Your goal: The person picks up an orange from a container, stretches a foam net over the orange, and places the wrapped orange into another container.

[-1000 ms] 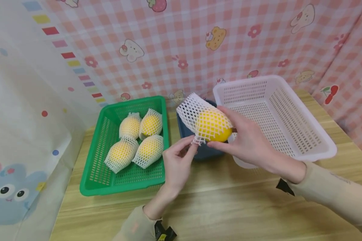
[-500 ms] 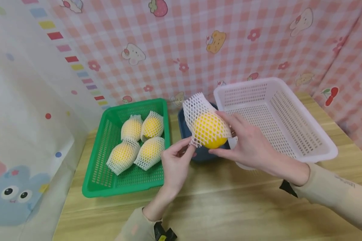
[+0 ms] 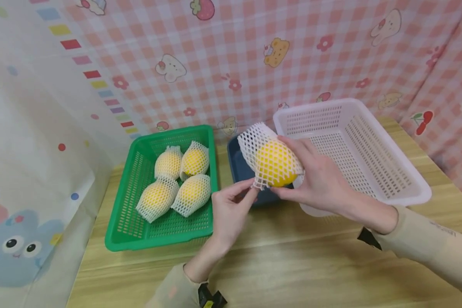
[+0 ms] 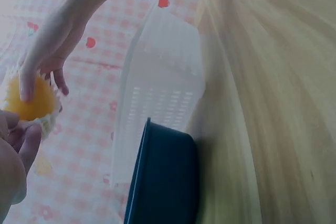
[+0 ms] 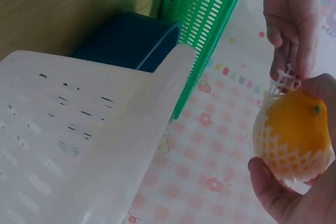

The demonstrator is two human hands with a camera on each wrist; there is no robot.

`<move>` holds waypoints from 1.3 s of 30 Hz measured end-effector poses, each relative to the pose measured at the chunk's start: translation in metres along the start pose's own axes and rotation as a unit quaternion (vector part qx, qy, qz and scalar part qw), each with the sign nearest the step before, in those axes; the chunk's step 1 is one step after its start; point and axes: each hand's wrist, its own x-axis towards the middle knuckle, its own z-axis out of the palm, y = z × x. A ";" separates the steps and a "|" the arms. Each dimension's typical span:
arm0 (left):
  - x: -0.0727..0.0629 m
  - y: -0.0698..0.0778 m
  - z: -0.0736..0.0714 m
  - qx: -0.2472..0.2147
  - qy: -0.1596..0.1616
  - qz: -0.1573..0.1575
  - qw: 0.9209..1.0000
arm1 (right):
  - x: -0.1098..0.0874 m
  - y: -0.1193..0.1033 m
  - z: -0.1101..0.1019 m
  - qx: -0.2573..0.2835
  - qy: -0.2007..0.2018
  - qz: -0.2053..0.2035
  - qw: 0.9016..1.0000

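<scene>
A yellow-orange fruit (image 3: 278,164), round like an orange, is held up above the table with a white foam net sleeve (image 3: 256,139) partly over it. My right hand (image 3: 323,182) grips the fruit from the right, thumb below and fingers above. With thumb and fingertips my left hand (image 3: 231,211) pinches the lower left edge of the net. In the right wrist view, the bare stem end of the orange fruit (image 5: 299,121) shows beside the thumb. Several netted fruits (image 3: 158,197) lie in the green basket (image 3: 117,233) at the left.
A dark blue bin (image 3: 236,160) stands behind and below the held fruit, partly hidden. At the right is a white perforated basket (image 3: 408,188) with no fruit seen in it. All stand on a wooden table (image 3: 292,265) before a pink checked cloth (image 3: 215,64).
The view shifted slightly early on. Over the last half second both hands and the netted fruit have moved a little to the right, and the fruit has turned slightly. The grips look the same.
</scene>
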 end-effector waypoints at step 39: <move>0.018 0.006 -0.001 -0.197 -0.121 -0.239 0.943 | -0.003 -0.005 0.008 -0.026 0.085 -0.162 0.983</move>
